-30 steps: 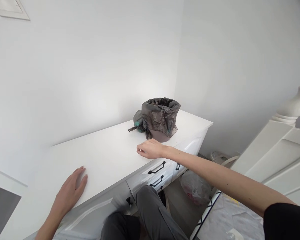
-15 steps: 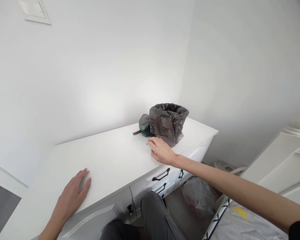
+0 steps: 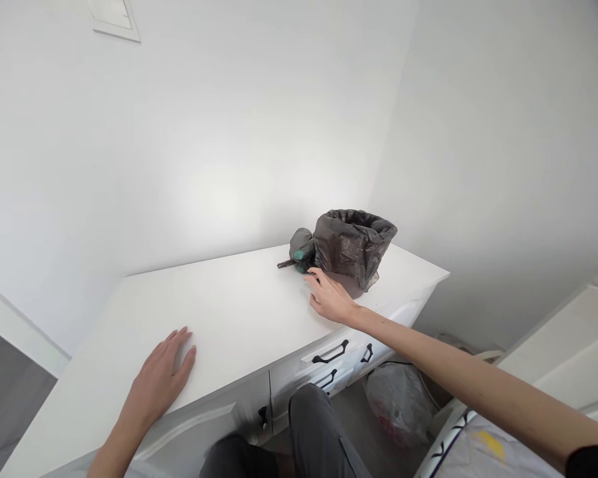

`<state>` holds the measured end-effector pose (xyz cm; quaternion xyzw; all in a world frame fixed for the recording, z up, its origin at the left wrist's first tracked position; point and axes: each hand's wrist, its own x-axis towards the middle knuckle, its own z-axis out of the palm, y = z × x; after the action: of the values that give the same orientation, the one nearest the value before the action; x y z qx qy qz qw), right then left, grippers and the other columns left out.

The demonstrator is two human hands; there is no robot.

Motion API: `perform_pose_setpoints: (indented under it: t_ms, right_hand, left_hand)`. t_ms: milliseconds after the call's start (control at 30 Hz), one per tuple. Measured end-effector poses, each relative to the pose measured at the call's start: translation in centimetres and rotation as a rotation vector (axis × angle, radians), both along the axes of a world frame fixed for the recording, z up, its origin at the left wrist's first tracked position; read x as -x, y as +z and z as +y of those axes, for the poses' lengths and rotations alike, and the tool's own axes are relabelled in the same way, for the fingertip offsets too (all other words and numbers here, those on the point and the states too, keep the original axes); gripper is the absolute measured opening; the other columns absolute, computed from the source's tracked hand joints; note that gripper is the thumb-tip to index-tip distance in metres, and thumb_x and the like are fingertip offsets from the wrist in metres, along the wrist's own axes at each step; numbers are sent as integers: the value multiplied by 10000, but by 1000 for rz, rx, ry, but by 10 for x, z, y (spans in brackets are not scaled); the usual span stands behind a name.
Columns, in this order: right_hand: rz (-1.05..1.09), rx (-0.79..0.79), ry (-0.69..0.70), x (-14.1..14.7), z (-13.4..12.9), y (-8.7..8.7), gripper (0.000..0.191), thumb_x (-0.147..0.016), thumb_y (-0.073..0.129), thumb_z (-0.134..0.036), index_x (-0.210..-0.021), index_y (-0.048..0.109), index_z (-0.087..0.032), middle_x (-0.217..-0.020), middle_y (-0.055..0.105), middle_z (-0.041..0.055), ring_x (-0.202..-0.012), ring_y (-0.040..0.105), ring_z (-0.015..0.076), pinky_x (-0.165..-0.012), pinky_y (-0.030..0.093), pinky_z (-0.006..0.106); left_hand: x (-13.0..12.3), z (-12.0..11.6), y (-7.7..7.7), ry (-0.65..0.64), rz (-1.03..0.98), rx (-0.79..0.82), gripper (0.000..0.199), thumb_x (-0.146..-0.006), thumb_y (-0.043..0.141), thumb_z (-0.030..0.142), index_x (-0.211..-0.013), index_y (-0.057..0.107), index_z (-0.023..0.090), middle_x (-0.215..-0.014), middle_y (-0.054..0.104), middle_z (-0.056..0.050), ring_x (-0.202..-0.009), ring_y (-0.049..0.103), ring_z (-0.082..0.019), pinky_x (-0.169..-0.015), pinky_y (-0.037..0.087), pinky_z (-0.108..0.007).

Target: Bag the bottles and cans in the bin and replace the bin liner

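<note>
A small bin lined with a dark plastic bag (image 3: 351, 245) stands on the white dresser top (image 3: 229, 292), near its right end. Beside it on the left sits a knotted dark bag (image 3: 301, 249) with something green showing through. My right hand (image 3: 331, 297) is just in front of the bin, fingers apart and slightly bent, with nothing in it. Its fingertips point toward the knotted bag; whether they touch it I cannot tell. On the left part of the dresser top, my left hand (image 3: 162, 375) rests flat with the thumb spread, holding nothing.
Black handles (image 3: 331, 352) are on the dresser's drawer fronts. Below, a clear plastic bag (image 3: 401, 401) lies on the floor by the bed corner (image 3: 478, 451). White furniture (image 3: 573, 332) stands at the right. A switch plate (image 3: 114, 18) is on the wall.
The view has turned a little, so everything sits slightly differently in frame. My right hand's fingers have lifted and spread a bit near the knotted bag. My left hand stays on the dresser.
</note>
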<state>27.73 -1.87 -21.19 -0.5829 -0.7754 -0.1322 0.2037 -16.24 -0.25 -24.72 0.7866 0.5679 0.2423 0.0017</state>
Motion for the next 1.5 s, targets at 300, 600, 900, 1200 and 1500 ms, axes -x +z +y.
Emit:
perform_pose_setpoints:
  t_ms: [300,600,900,1200,1500]
  right_hand:
    - [387,166,-349,47,49,-40,548,-876,594,-174,-1420,526,-183,-1670,215,239,-975,740,272,-883,566,419]
    - [444,145,-504,35,87,-59,504,-944,503,-225,-1445,505,-164,-1592,351,226,-1102,706,306,-918,543,426]
    - [383,67,-408,38,83,-70,482,-950,403,-162,-1414,532,-137,-1492,467,181,-1054,681,265,-863,543,388]
    - [473,83,-43,71,33,-58,373,-851,480,-132,-1200,598,-190,-1255,593,97,-1029,653,213,-842,518,316]
    - [506,94,148,114,-61,-41,259,-929,518,-227,-1174,603,-233,-1209,613,89,-921,665,211,-773,523,312]
  left_hand:
    - [-3,-10,6,7,17,82,552,-1017,355,524,-1378,611,195,-1540,592,-92,-1471,507,-324,-1194,450,-534]
    - [-5,-9,2,18,-3,106,525,-1025,362,532,-1384,588,223,-1571,562,-72,-1495,478,-309,-1222,419,-539]
    - [-6,-10,2,2,-2,78,498,-1032,370,505,-1379,585,220,-1569,563,-82,-1493,480,-303,-1237,397,-532]
    - [-9,-18,10,-19,-1,45,478,-1024,387,473,-1343,615,199,-1522,606,-114,-1463,514,-314,-1218,414,-516]
    - [-29,-45,26,-52,-6,-272,327,-1011,428,304,-1239,642,207,-1383,675,-147,-1388,560,-328,-1160,438,-546]
